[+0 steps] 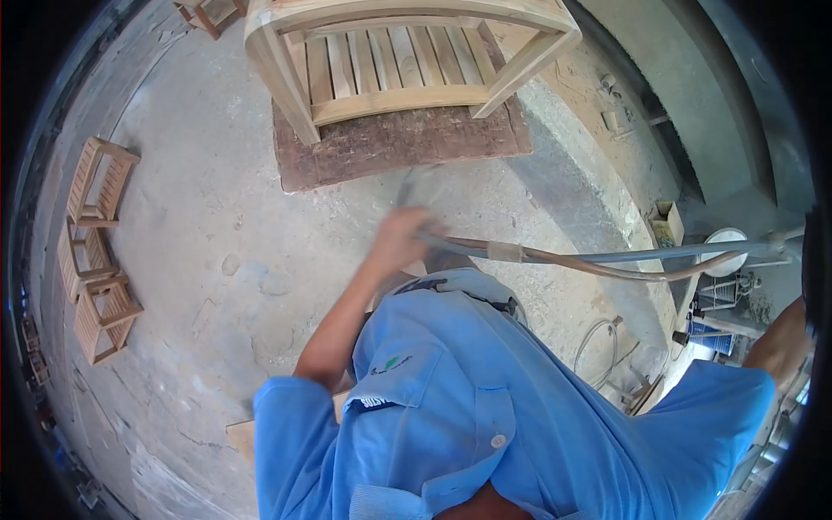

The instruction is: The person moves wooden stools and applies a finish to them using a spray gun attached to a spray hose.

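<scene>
My left hand (403,238) is closed in front of my waist, its fingers smeared by motion. It grips the end of a pair of hoses, where a blurred grey tool (407,185), apparently a spray gun, points forward. The grey hose (624,255) and the brown hose (607,270) are bound together with tape (504,251) and run off to the right. Ahead of the hand stands a slatted wooden piece of furniture (399,102) on a worn reddish-brown board (390,156). My right arm (776,342) stretches to the right edge; its hand is out of sight.
Several small slatted wooden pieces (104,182) stand on the concrete floor at left. Another wooden piece (211,16) is at the upper left. To the right are a cardboard box (666,224), a white bucket (726,247), and a coiled hose (598,347) on the floor.
</scene>
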{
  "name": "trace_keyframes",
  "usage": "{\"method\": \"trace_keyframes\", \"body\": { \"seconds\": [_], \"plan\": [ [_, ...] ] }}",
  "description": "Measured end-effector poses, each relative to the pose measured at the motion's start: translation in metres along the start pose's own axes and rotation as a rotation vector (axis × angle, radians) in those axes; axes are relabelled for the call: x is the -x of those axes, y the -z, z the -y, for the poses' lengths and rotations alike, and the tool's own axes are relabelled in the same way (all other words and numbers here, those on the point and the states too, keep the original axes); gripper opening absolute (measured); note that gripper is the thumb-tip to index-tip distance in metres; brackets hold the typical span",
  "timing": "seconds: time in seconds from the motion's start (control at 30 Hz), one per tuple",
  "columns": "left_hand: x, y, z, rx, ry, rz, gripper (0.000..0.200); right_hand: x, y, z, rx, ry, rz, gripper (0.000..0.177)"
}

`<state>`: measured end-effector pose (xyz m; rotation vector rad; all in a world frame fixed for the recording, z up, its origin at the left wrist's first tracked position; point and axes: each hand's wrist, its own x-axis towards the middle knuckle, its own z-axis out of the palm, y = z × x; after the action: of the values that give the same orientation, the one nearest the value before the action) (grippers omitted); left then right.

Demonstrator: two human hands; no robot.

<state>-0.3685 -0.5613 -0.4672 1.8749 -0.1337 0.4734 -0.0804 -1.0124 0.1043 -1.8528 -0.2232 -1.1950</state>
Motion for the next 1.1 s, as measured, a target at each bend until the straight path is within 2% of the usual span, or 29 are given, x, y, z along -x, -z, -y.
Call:
{"method": "trace_keyframes", "body": {
  "seconds": [0.07, 0.13, 0.17, 0.2, 0.23, 0.27, 0.3, 0.37, 0.43, 0.5, 0.53, 0.57, 0.67, 0.7, 0.87, 0.97, 1.1],
  "plan": [
    [0.037, 0.041, -0.009, -0.322, 0.280, -0.098, 0.013, -0.004, 0.005, -0.081, 0.151, -0.079, 0.015, 0.040],
    [0.064, 0.058, -0.024, -0.351, 0.278, -0.242, 0.015, 0.045, -0.009, -0.143, 0.196, -0.178, 0.157, 0.040],
    [0.070, 0.064, -0.037, -0.415, 0.307, -0.312, 0.016, 0.092, -0.025, -0.154, 0.182, -0.216, 0.280, 0.040],
    [0.072, 0.072, -0.052, -0.485, 0.334, -0.376, 0.017, 0.169, -0.056, -0.132, 0.183, -0.255, 0.476, 0.034],
    [0.070, 0.082, -0.065, -0.560, 0.362, -0.429, 0.018, 0.243, -0.082, -0.113, 0.077, -0.340, 0.525, 0.033],
    [0.067, 0.093, -0.076, -0.583, 0.379, -0.478, 0.017, 0.293, -0.097, -0.119, 0.121, -0.327, 0.658, 0.034],
    [0.061, 0.102, -0.088, -0.607, 0.394, -0.525, 0.015, 0.339, -0.114, -0.122, 0.113, -0.491, 0.764, 0.034],
    [0.048, 0.112, -0.109, -0.640, 0.413, -0.576, 0.013, 0.406, -0.147, -0.107, -0.054, -0.509, 1.027, 0.028],
    [0.037, 0.114, -0.124, -0.652, 0.422, -0.587, 0.011, 0.450, -0.180, -0.090, -0.144, -0.484, 1.182, 0.025],
    [0.032, 0.110, -0.135, -0.666, 0.438, -0.643, 0.012, 0.491, -0.224, -0.087, -0.622, -0.373, 1.210, 0.046],
    [0.029, 0.108, -0.140, -0.670, 0.444, -0.673, 0.013, 0.501, -0.241, -0.081, -0.684, -0.320, 1.223, 0.047],
    [0.022, 0.104, -0.145, -0.708, 0.363, -0.694, 0.016, 0.507, -0.259, -0.074, -0.747, -0.261, 1.232, 0.048],
    [0.020, 0.096, -0.162, -0.779, 0.456, -0.713, 0.017, 0.509, -0.299, -0.053, -0.704, -0.335, 1.402, 0.047],
    [0.019, 0.092, -0.164, -0.840, 0.461, -0.750, 0.023, 0.509, -0.313, -0.049, -0.705, -0.314, 1.397, 0.046],
    [0.027, 0.090, -0.167, -0.862, 0.431, -0.868, 0.034, 0.521, -0.374, -0.038, -0.717, -0.233, 1.283, 0.047],
    [0.045, 0.102, -0.164, -0.897, 0.449, -0.892, 0.036, 0.530, -0.407, -0.032, -0.634, -0.110, 1.187, 0.052],
    [0.068, 0.124, -0.156, -0.886, 0.409, -0.883, 0.037, 0.539, -0.429, -0.028, -0.482, -0.075, 1.153, 0.056]
  ]
}}
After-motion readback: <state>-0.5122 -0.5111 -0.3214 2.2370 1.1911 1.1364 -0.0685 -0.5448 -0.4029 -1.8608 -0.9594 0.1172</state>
